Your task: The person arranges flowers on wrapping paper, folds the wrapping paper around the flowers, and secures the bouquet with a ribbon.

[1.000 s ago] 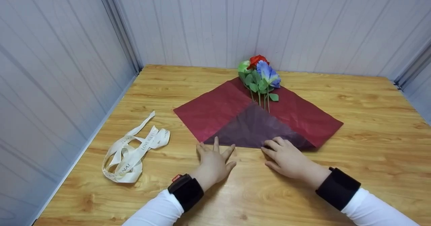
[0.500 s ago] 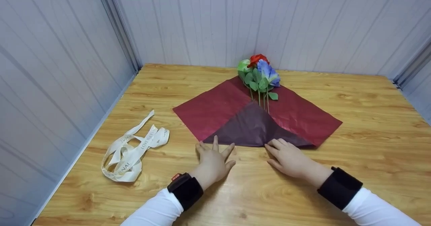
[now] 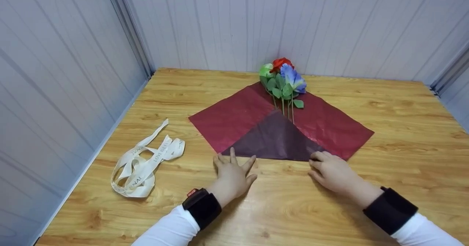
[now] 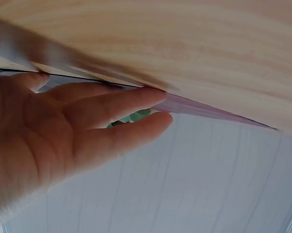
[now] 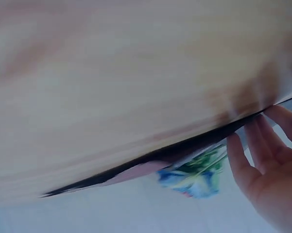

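A dark red sheet of wrapping paper [image 3: 229,123] lies on the wooden table, its near corner turned up into a purplish flap [image 3: 273,139]. Artificial flowers [image 3: 293,81], red, blue and green-white, lie at its far corner, and the flap covers their lower stems. With fingers spread, my left hand [image 3: 232,178] touches the left part of the near fold; the left wrist view shows the fingers [image 4: 121,104] extended along it. My right hand [image 3: 335,174] presses its slightly bent fingertips on the fold's right part. In the right wrist view the fingers [image 5: 240,160] rest along that edge.
A loosely coiled cream ribbon [image 3: 146,167] with printed letters lies left of the paper. Pale panelled walls [image 3: 220,26] stand behind the table [image 3: 403,165] and along its left side; another shows at the far right.
My right hand has slid to the right along the fold, from near its middle toward the right end. The flap has flattened slightly. My left hand stays in place.
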Available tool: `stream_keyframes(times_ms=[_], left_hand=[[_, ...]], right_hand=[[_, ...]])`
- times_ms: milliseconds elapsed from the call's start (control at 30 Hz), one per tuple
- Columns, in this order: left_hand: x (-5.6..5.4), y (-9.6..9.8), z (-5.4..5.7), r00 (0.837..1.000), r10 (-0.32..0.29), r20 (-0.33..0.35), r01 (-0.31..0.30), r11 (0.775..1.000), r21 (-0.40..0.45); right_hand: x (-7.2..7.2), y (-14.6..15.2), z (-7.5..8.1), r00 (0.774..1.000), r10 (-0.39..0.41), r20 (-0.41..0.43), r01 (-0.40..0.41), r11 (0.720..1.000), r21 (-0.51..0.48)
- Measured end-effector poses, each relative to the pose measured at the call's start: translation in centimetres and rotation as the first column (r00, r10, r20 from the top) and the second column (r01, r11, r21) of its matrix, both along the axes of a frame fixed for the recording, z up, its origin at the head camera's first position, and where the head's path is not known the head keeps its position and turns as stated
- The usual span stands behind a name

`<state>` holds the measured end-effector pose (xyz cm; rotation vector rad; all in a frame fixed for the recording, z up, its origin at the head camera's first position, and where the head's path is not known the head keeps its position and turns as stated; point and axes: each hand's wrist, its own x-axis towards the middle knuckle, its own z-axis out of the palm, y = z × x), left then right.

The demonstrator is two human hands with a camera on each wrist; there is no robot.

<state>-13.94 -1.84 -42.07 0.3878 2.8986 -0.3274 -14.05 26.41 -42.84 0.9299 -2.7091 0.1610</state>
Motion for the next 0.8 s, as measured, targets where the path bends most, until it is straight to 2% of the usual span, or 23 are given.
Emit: stream_keyframes(times_ms=[133, 267, 467, 633, 800], left_hand=[[0.1, 0.0, 0.2, 1.0, 0.011, -0.002, -0.011, 1.0, 0.006], [0.2, 0.0, 0.3, 1.0, 0.007, -0.001, -0.007, 1.0, 0.003], [0.1, -0.4, 0.2, 1.0, 0.02, -0.01, -0.02, 1.0, -0.003], [0.2, -0.7, 0.1, 0.999, 0.034, -0.015, -0.033, 0.999, 0.042], [0.2, -0.8, 0.3, 0.999, 0.041, -0.014, -0.04, 0.997, 0.067]], right_hand=[[0.5, 1.9, 0.2, 0.997, -0.076, 0.013, 0.077, 0.996, -0.036], [1.1, 3.2, 0.5, 0.986, -0.159, 0.054, 0.161, 0.986, -0.031], [1.4, 4.3, 1.1, 0.952, -0.285, 0.109, 0.289, 0.957, -0.023], [1.3, 4.7, 1.4, 0.93, -0.35, 0.114, 0.354, 0.935, -0.018], [0.7, 4.5, 2.1, 0.892, -0.418, 0.171, 0.42, 0.907, 0.026]])
